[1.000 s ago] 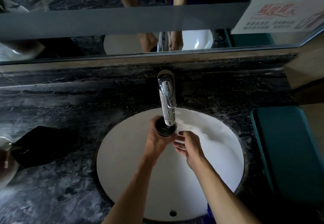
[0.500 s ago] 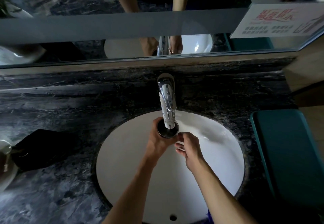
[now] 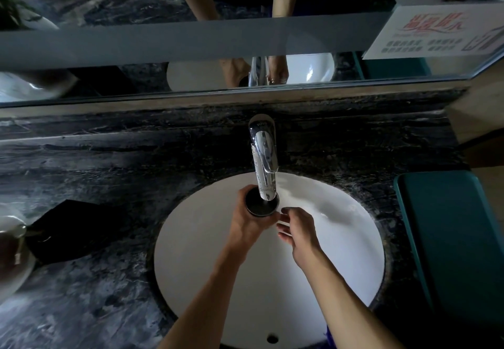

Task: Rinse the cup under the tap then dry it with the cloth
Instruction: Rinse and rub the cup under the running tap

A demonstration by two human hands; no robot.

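A dark round cup (image 3: 259,207) sits upright directly under the spout of the chrome tap (image 3: 264,157), over the white sink basin (image 3: 341,261). My left hand (image 3: 246,224) is wrapped around the cup's side. Just right of the cup hovers my right hand (image 3: 298,232), fingers spread, fingertips close to the cup's rim and holding nothing. A black cloth (image 3: 68,230) lies crumpled on the dark marble counter to the left of the basin. I cannot tell whether water is running.
A mirror (image 3: 191,73) runs along the back wall with a printed sign (image 3: 436,35) at its right. A teal rectangular object (image 3: 450,239) lies right of the basin. A pale round dish (image 3: 11,261) with a metal piece sits at the far left edge.
The cup and both hands stay under the tap. My right hand's fingers have opened a little beside the cup.
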